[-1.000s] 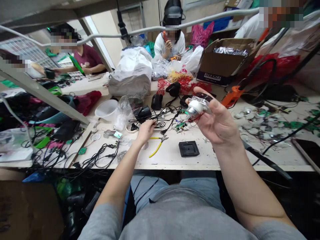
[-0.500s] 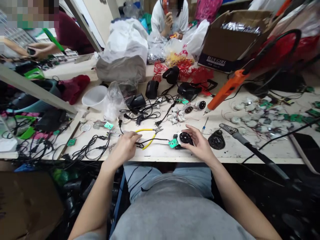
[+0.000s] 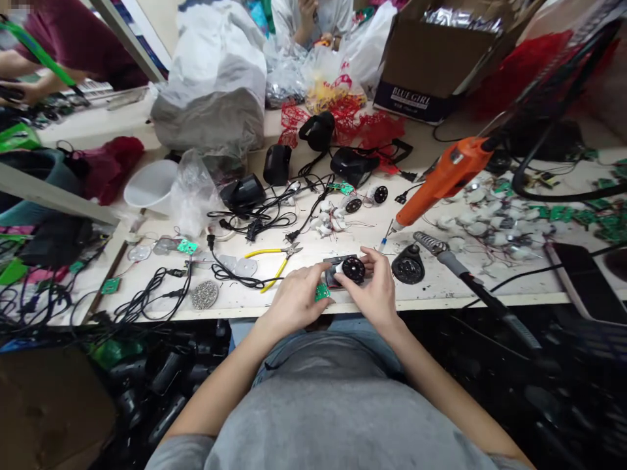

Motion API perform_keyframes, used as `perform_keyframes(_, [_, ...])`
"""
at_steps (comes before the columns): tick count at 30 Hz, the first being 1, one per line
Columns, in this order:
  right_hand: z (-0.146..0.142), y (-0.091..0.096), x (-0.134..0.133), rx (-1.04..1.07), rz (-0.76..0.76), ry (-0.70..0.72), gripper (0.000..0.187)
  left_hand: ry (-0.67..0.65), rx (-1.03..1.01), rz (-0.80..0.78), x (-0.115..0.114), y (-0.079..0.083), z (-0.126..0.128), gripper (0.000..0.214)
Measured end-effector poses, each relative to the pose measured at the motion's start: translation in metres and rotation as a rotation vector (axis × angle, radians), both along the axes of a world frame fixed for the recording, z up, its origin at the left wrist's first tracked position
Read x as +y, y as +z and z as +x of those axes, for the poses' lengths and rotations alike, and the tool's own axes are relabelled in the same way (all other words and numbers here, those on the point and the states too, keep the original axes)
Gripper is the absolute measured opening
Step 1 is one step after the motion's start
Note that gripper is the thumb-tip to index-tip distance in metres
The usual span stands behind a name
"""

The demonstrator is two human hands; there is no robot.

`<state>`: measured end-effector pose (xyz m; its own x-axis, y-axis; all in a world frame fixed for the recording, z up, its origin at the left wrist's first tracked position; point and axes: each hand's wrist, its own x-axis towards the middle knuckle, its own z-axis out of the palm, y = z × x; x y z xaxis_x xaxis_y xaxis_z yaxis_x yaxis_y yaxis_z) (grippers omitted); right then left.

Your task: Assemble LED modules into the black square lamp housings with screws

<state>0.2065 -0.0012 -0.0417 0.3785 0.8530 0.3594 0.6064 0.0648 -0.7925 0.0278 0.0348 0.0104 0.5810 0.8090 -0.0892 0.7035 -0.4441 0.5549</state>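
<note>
My left hand pinches a small green circuit board at the near edge of the white workbench. My right hand curls around a round black part with a white body, held over a black square base. The two hands are close together, almost touching. Yellow-handled cutters lie just left of them, beside a black cable.
An orange power screwdriver hangs at right, above a soldering iron and a black round cap. Black housings, cables, a white bowl, plastic bags and a cardboard box crowd the back. Other people sit at the far side.
My left hand let go of the black cable and moved right to the green board. My right hand stays on the round black part. The view has tilted down.
</note>
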Motion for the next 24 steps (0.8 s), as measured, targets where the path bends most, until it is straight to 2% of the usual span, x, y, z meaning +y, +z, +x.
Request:
perform_keyframes(4, [-0.015, -0.007, 0.004, -0.194, -0.02, -0.117, 0.065, -0.016, 0.03, -0.112, -0.005, 0.005, -0.009, 0.084])
perform_keyframes(6, [-0.018, -0.01, 0.004, -0.287, -0.027, -0.131, 0.068, 0.0, -0.051, -0.078, -0.003, 0.0, -0.008, 0.093])
perform_keyframes(9, [-0.014, -0.009, -0.002, -0.322, -0.065, -0.088, 0.076, 0.007, -0.177, 0.027, 0.004, -0.011, 0.001, 0.093])
perform_keyframes(11, [-0.006, -0.001, -0.011, -0.255, -0.082, -0.019, 0.079, -0.018, -0.242, 0.048, 0.007, -0.017, 0.007, 0.091])
perform_keyframes(13, [0.005, 0.016, -0.021, -0.158, -0.057, 0.035, 0.073, -0.034, -0.283, 0.039, 0.008, -0.022, 0.013, 0.088])
perform_keyframes(16, [0.022, 0.049, -0.022, -0.077, 0.087, -0.016, 0.065, 0.006, -0.306, 0.045, 0.008, -0.027, 0.021, 0.085])
perform_keyframes(18, [0.034, 0.063, -0.005, -0.044, 0.184, -0.094, 0.072, 0.055, -0.31, 0.073, 0.009, -0.03, 0.026, 0.083])
perform_keyframes(20, [0.05, 0.064, 0.027, -0.053, 0.249, -0.164, 0.08, 0.093, -0.304, 0.091, 0.01, -0.033, 0.032, 0.076])
perform_keyframes(23, [0.079, 0.042, 0.088, -0.103, 0.299, -0.227, 0.091, 0.103, -0.299, 0.066, 0.013, -0.036, 0.035, 0.061])
perform_keyframes(24, [0.088, 0.034, 0.106, -0.103, 0.282, -0.185, 0.094, 0.093, -0.308, 0.047, 0.015, -0.036, 0.034, 0.057])
